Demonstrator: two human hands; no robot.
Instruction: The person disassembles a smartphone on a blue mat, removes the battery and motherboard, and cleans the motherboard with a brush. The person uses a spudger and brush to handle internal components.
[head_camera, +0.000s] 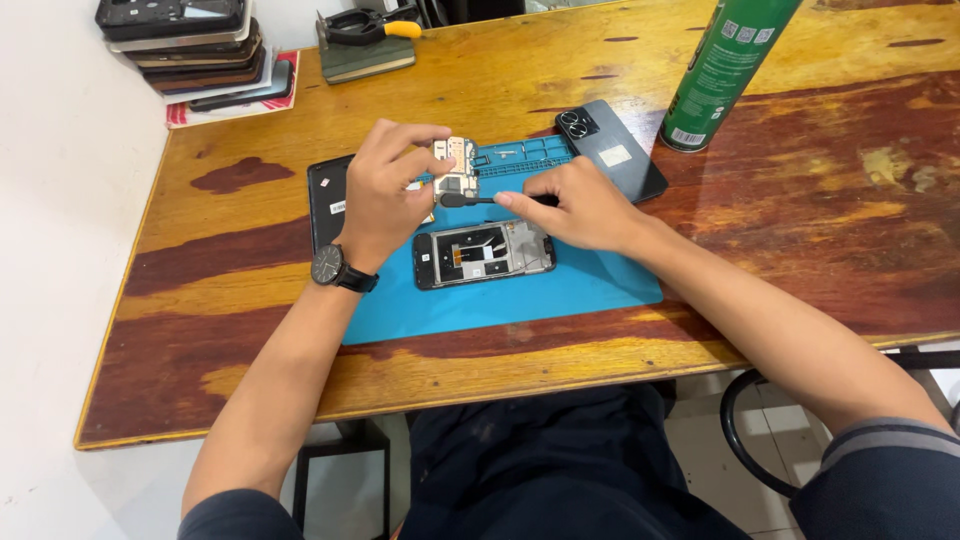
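My left hand (385, 190), with a black watch on its wrist, pinches a small phone circuit board (458, 168) and holds it upright above the blue work mat (520, 290). My right hand (575, 205) grips a thin black brush-like tool (468, 200), whose tip touches the lower part of the board. Just below both hands an opened phone frame (484, 253) lies flat on the mat with its insides showing.
A dark phone back cover (612, 150) lies beyond my right hand, a black flat panel (328, 200) left of the mat. A green spray can (725, 70) stands at the back right. A stack of phones (195, 45) and black pliers on a notebook (365, 40) sit at the far left of the wooden table (800, 200).
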